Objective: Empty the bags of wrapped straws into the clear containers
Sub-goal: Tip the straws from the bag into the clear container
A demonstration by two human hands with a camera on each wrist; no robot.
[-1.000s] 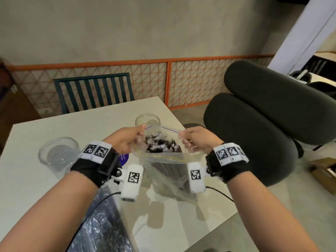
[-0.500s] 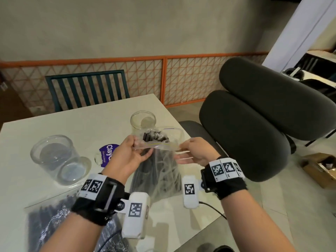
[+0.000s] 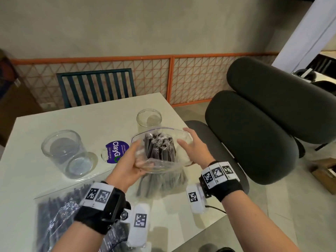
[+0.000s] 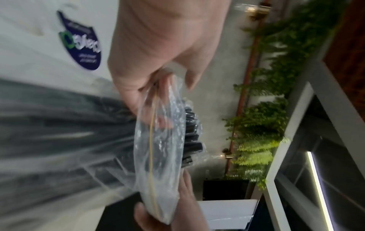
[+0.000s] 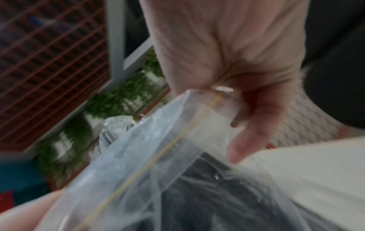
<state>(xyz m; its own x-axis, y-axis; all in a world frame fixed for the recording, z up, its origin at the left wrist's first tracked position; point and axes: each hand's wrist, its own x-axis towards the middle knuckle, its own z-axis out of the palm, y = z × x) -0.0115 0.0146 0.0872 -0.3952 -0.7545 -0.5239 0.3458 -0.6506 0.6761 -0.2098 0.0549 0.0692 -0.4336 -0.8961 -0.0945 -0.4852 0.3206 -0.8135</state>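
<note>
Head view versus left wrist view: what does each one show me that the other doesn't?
Only the head view shows the two clear containers, both without straws, a second bag of straws lying flat, and the right hand whole. Only the left wrist view shows the left hand's fingers pinching the bag's rim at its yellow seal line. Both show the open bag of dark wrapped straws and the purple sticker.

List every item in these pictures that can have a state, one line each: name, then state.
Held bag: mouth open, full of dark wrapped straws, upright.
Left hand: grips the bag's near rim.
Right hand: fingers on the bag's right edge.
Large jar: lying on its side, empty.
Small jar: upright, empty.
Second bag: flat on the table, still full.
</note>
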